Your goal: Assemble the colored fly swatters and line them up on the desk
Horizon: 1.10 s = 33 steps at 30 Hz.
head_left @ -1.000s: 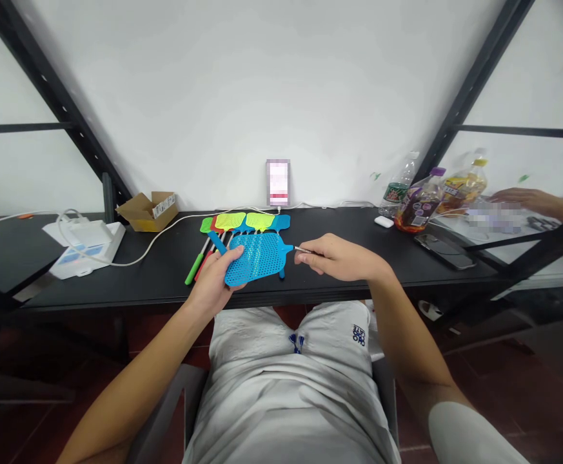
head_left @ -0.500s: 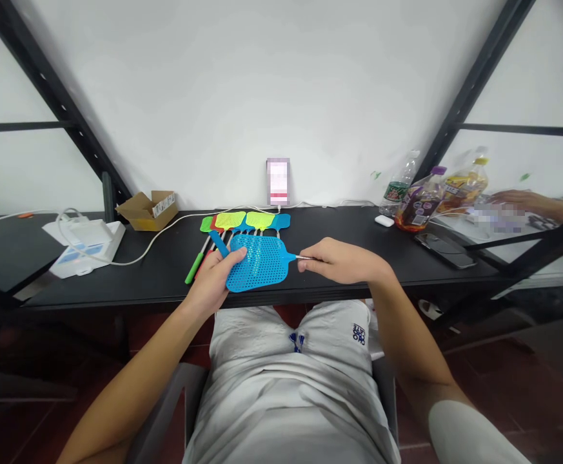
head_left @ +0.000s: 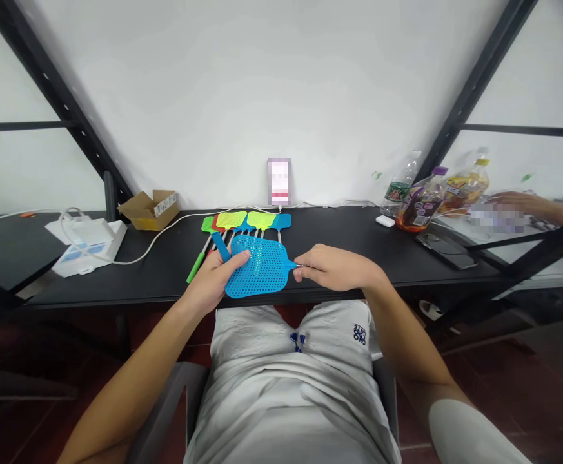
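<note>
A blue fly swatter with a perforated head is held flat over the front edge of the black table. My left hand is closed on the head's left side, thumb on top. A blue bar like a handle sticks up beside that thumb; whether it belongs to the same swatter cannot be told. My right hand pinches the thin metal rod just right of the swatter's neck. Behind lie several more swatters with yellow heads, a blue head and a green handle.
A phone leans on the wall, with a white cable along the table. An open cardboard box and a white box stand left. Bottles, a white case and a dark phone are right, near another person's hand.
My right hand has shifted left along the rod, closer to the swatter's neck. The blue swatter's neck side has dipped slightly toward me. My left hand keeps its grip.
</note>
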Available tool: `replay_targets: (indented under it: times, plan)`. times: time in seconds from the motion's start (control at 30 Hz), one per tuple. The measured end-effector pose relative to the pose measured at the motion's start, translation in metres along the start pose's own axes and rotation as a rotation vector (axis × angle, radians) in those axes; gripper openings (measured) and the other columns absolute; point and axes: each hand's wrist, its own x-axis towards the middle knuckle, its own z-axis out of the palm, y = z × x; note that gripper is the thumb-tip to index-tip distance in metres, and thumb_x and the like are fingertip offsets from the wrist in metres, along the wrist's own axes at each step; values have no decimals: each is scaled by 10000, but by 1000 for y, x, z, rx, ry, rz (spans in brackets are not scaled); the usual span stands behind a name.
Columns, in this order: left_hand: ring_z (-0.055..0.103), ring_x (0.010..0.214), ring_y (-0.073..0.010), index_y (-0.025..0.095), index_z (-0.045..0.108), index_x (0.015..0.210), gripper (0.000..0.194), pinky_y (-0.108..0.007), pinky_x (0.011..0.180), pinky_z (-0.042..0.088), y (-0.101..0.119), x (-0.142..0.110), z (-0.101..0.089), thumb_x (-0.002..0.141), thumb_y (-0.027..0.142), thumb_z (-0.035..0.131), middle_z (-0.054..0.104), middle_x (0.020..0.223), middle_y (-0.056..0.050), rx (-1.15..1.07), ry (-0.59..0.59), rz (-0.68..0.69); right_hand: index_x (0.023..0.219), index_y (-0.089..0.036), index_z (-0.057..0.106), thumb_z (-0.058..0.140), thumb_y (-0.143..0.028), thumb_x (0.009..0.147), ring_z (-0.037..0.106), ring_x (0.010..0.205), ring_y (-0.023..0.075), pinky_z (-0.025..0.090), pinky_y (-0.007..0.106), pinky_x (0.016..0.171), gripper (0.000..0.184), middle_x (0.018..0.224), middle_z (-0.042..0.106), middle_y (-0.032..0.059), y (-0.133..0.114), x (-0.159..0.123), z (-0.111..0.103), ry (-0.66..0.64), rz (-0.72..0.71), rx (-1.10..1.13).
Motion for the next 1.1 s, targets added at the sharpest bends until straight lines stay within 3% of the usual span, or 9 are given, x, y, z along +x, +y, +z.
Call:
replay_targets:
  times: [0.23,0.47,0.63,0.93,1.1]
  plan:
    - [738,774,-246,142,738,891,338,-300,662,594,5,-2,6,682,377,860,773,828,-77,-29,41,30,810,-154,640,541,-301,965,465,601,108,299,250,605,235,693,604,-7,-1,-4,-5,125,-25,-18]
    - [743,816,-259,122,703,837,352,-337,734,613,6,-3,10,665,390,856,765,808,-76,-60,117,39,909,-149,686,523,-293,979,496,583,104,329,237,603,229,668,622,-10,0,-13,-15,167,43,14]
    - [748,857,-258,132,722,962,402,-353,788,618,3,-3,7,697,406,850,779,878,-74,-47,60,63,908,-142,714,537,-254,974,511,648,114,336,250,645,220,772,673,24,-1,-11,-12,217,-16,-46]
    - [743,913,-276,150,716,1158,492,-401,856,608,-3,-4,0,781,458,786,778,1014,-106,76,-41,125,897,-133,729,553,-270,964,411,571,88,303,238,587,232,661,577,-20,0,-10,-11,198,-6,-10]
    - [725,872,-233,166,707,1137,464,-335,791,604,0,-6,0,799,478,764,765,1007,-83,123,-53,161,873,-137,718,563,-293,952,422,544,83,309,228,559,233,614,571,-27,-2,-10,-11,183,3,67]
